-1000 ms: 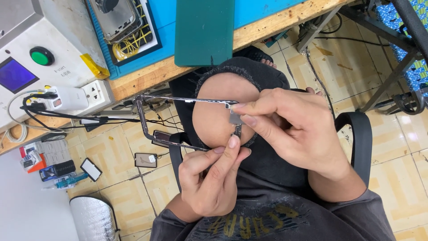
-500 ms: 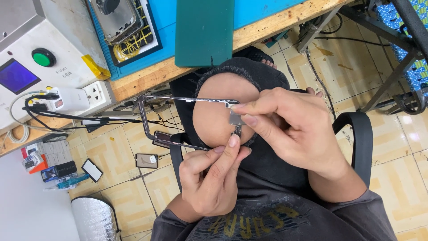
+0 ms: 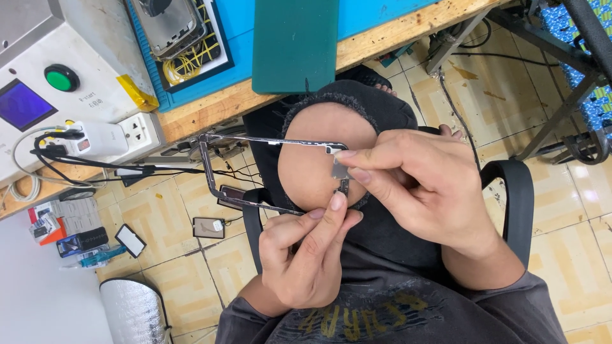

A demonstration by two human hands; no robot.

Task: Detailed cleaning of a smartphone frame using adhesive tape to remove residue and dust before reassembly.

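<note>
The person sits with a bare knee showing through torn dark trousers, and holds a thin metal phone frame above the lap, in front of the wooden table.

Left hand: grip closed on the phone frame at its near right corner, thumb tip pressed against the lower edge of the frame.

Right hand: grip narrow, index finger and thumb pinched on a small grey part that sits at the right end of the frame. Whether the part is fixed to the frame or loose cannot be told.

The frame is an open rectangle, tilted, its far left corner out over the floor and its right end over the knee.

On the table: a dark green mat on a blue mat, and a tray holding yellow wire. At the left stands a white machine with a green button and a blue screen; a white power strip hangs at the table's edge with black cables plugged in. Small boxes and flat parts lie on the tiled floor below.
</note>
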